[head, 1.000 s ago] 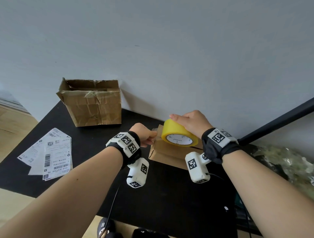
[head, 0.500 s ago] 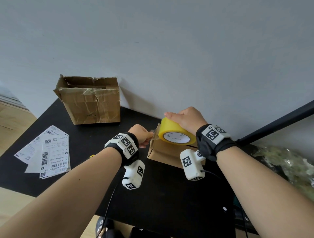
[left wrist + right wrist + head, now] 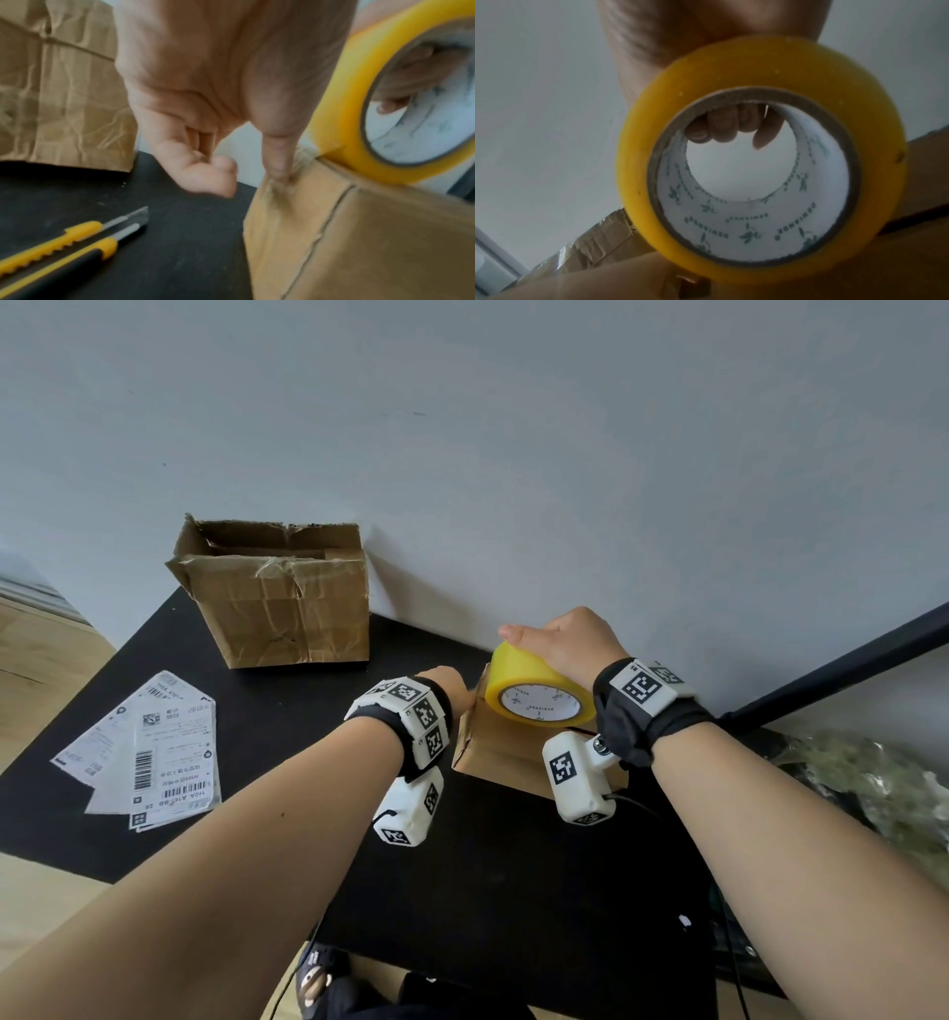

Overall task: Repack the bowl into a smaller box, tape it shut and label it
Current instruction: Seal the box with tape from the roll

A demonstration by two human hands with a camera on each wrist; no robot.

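Left hand (image 3: 205,81): seen from the wrist, thumb (image 3: 279,154) stretched down with its tip pressing the upper left edge of the small box (image 3: 359,243); the other fingers (image 3: 203,170) curl loosely toward the palm, holding nothing.
Small box: just below and right of the thumb — brown, flaps closed, the seam running across its top.
Tape roll (image 3: 359,97): yellow, standing on edge on the box top, right of the thumb; a glossy strip of tape lies under the thumb tip.
Other hand's fingers (image 3: 408,81): visible through the roll's core, hooked inside it.
Utility knives (image 3: 77,249): two — yellow and black, blades out — lying on the black table (image 3: 180,243), below and left of the hand.
Larger box (image 3: 59,97): crumpled cardboard, behind the hand to the left.
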